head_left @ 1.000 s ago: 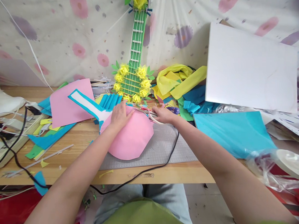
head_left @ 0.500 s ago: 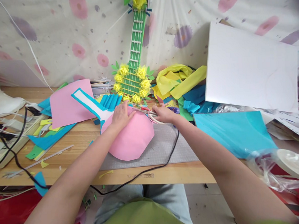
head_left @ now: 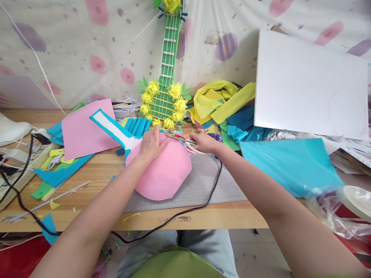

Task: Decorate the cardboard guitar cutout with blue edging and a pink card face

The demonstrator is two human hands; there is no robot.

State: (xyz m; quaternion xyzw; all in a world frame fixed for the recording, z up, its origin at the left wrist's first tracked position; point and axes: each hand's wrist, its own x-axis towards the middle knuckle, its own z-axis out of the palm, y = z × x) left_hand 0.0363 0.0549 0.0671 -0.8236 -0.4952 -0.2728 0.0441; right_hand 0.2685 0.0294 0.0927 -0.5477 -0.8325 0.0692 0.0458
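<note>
A rounded sheet of pink paper (head_left: pixel 167 172) lies over the body of a white guitar-shaped piece (head_left: pixel 113 128) edged in blue. My left hand (head_left: pixel 151 144) holds the paper near its upper left edge, thumb on top; its far fingertips are partly hidden. My right hand (head_left: pixel 200 141) is closed round the pale handles of a pair of scissors (head_left: pixel 190 146). The scissor blades point left along the paper's far edge, where a pinkish-red scrap shows. How far the blades are apart is too small to tell.
A green paper guitar (head_left: pixel 167 70) with yellow flowers leans at the back. Pink paper (head_left: pixel 86 129) lies left. A grey cutting mat (head_left: pixel 202 183) is underneath, crossed by a black cord (head_left: pixel 188 210). Blue paper (head_left: pixel 288 163) and a white board (head_left: pixel 309 84) stand right.
Both hands stay in nearly the same places. The scissors and the pink paper have barely shifted; the view has moved slightly.
</note>
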